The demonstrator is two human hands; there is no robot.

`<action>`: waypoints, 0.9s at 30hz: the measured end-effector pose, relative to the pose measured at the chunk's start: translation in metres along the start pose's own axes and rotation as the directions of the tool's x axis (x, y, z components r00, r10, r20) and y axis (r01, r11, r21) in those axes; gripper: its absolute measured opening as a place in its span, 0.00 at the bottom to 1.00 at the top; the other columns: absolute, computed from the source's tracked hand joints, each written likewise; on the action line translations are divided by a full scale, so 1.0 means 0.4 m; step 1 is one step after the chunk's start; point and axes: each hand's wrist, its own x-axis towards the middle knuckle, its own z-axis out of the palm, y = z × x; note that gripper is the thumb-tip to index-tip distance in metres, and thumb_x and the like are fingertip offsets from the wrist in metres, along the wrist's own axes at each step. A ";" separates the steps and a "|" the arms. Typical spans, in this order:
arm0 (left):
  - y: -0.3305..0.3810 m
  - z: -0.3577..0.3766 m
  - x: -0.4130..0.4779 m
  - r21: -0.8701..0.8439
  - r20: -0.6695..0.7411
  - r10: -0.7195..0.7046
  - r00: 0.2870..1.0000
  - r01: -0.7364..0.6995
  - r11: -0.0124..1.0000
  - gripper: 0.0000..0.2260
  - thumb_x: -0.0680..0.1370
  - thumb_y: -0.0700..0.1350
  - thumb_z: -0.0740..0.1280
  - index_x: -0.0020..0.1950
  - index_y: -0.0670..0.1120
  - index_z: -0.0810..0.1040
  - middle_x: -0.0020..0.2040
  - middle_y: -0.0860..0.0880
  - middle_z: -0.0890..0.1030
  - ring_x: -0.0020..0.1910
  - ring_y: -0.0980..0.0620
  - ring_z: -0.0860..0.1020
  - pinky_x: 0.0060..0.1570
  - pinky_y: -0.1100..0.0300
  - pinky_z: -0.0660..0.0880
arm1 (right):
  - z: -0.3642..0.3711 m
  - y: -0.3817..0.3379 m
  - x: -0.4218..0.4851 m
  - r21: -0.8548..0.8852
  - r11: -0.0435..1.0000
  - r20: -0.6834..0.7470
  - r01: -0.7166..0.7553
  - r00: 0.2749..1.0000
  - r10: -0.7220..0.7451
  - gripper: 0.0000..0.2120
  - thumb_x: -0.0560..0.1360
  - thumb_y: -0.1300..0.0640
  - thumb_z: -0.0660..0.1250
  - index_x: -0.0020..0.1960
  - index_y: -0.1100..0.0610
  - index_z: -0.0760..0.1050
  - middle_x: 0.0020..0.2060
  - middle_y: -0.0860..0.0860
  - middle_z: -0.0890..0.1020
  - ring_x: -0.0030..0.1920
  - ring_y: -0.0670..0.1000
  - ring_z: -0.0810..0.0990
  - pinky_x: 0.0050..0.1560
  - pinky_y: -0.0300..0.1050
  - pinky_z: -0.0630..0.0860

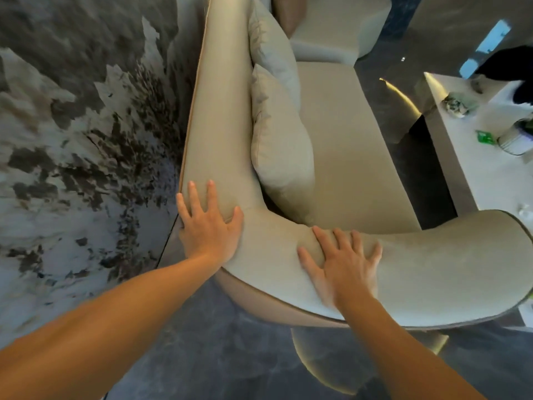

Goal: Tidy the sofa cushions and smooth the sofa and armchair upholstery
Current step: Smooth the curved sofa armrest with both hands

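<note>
Hands are laid flat on the curved top edge of a beige sofa (225, 116), seen from above and behind its corner. The left hand (207, 226) is pressed palm-down where the long backrest bends, its fingers spread and its outer edge lying at the sofa's rear rim. The right hand (343, 264) is pressed palm-down on the rounded armrest (432, 261), fingers likewise splayed; nothing is gripped or pinched by either hand. The two hands are kept apart, one on each side of the bend.

Two matching cushions are propped upright against the inside of the backrest: a near cushion (281, 145), leaning at the corner just beyond the left hand, and a far cushion (271, 50) touching it further along. The flat seat (346, 145) is seen beside them, smooth and bare. A second pale upholstered piece (331, 30) is set at the seat's far end.

A marbled grey-and-white wall (72, 140) is seen behind the backrest, and a dark glossy floor (202, 356) below. A white low table (476, 168) stands to the right, carrying a small glass bowl (457, 106), a green packet (484, 137) and a pale round container (516, 140).
</note>
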 end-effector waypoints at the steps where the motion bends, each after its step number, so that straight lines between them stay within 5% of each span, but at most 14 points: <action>1: -0.003 0.007 0.002 0.001 -0.032 0.003 0.999 -0.003 1.000 0.35 0.75 0.66 0.52 0.79 0.57 0.49 0.81 0.49 0.47 0.78 0.42 0.44 0.62 0.36 0.69 | 0.006 -0.001 0.007 0.015 1.000 -0.031 0.006 0.999 -0.006 0.38 0.71 0.25 0.30 0.76 0.36 0.52 0.73 0.48 0.67 0.75 0.59 0.59 0.70 0.72 0.48; 27: -0.019 0.020 0.201 -0.106 -0.126 0.040 0.991 -0.054 0.993 0.35 0.73 0.68 0.54 0.78 0.59 0.53 0.81 0.52 0.49 0.78 0.46 0.45 0.66 0.35 0.63 | -0.005 -0.085 0.152 0.094 0.995 -0.230 0.038 0.973 -0.016 0.38 0.69 0.25 0.35 0.72 0.37 0.63 0.63 0.47 0.76 0.64 0.56 0.70 0.66 0.64 0.57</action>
